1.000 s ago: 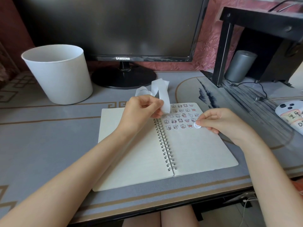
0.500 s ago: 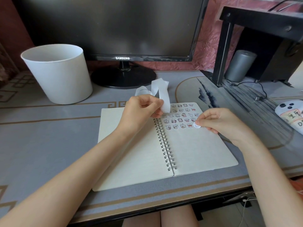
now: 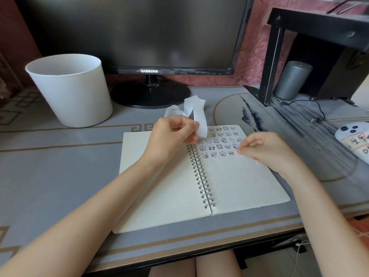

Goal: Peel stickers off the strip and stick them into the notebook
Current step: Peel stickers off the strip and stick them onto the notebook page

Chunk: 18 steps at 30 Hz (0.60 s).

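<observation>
An open spiral notebook [image 3: 239,186] lies on the desk. Several rows of small cartoon stickers [image 3: 219,142] fill the top of its right page. My left hand [image 3: 171,136] hovers over the spine and pinches a curling white backing strip [image 3: 196,110], which loops up behind it. My right hand [image 3: 265,150] is at the right end of the lowest sticker row. Its thumb and forefinger tips meet on the page over a sticker that they almost completely hide.
A white bin [image 3: 73,92] stands at the back left, next to a monitor [image 3: 139,37] on its round stand. A black shelf frame [image 3: 319,27], a grey cylinder [image 3: 291,79] and a cable [image 3: 315,118] are at the right. A white device [image 3: 353,136] lies at the right edge.
My right hand has lowered the round sticker onto the page, and its fingertips now cover the sticker. My left hand and the strip have hardly moved.
</observation>
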{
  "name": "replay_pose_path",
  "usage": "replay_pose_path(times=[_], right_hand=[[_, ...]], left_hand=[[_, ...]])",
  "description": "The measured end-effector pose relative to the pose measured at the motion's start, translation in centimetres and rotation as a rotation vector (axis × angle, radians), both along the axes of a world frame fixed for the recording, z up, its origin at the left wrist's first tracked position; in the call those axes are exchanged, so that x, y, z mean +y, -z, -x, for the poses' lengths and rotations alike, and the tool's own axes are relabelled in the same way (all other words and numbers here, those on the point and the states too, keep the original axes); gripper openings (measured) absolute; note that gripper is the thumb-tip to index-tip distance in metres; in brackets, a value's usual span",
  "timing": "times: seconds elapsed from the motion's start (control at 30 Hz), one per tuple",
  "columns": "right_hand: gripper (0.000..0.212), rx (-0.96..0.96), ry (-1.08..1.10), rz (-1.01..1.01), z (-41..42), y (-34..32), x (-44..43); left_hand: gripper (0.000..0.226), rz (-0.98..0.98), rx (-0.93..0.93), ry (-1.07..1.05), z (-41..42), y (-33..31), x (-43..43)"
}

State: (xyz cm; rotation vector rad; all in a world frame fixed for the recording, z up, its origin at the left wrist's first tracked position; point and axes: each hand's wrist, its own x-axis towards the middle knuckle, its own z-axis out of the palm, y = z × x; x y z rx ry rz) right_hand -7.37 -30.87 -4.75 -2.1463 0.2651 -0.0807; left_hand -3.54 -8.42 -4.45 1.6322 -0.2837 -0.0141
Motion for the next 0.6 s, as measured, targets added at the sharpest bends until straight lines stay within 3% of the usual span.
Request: replay_pose_path(times=[0.3, 0.6], right_hand=[[0.023, -0.081, 0.034, 0.025, 0.33, 0.30, -0.12], [0.008, -0.117, 0.062, 0.016, -0.05, 0.72, -0.30]], left_hand=[[0.017, -0.001, -0.002, 0.001, 0.01, 0.08, -0.03], [0.017, -0.004, -0.002, 0.000, 0.04, 0.01, 0.00]])
